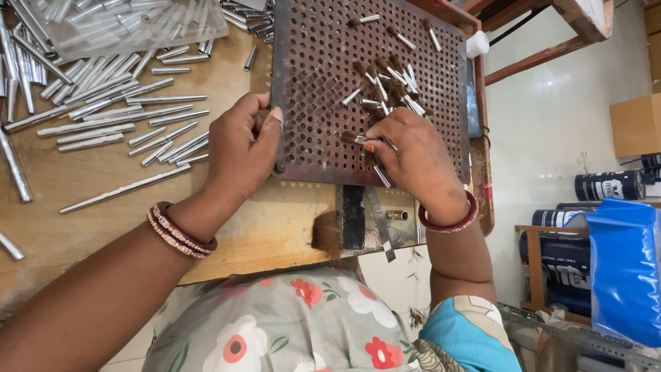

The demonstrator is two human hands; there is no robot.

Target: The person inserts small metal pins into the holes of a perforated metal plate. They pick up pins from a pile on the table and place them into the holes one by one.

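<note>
- Several small brush heads, each a brown tuft on a short silver ferrule, lay scattered on a rusty perforated metal plate in front of me, most of them bunched toward its right half.
- My right hand was curled over the plate's lower right part, fingers pinched around a few of these brush heads, one tuft poking out to the left of my fingertips.
- My left hand gripped the plate's lower left edge, thumb hooked over the rim, steadying it.
- To do this well, I judged I should keep the plate braced flat, take one ferrule at a time, and line it up squarely over a hole before pressing, so the bristles stay unbent.
- Just below the plate, a dark block with a tuft of loose brown bristles beside it sat at the table's near edge.
- The wooden table was worn and pale; to the left of the plate many silver metal tubes lay loose in rough rows, and a clear plastic tray held more at the far left.
- Bangles circled both my wrists; my floral dress filled the bottom of the view.
- Off to the right, past the table, were a pale tiled floor, dark paint cans on a low shelf, a blue plastic bag and a cardboard box.
</note>
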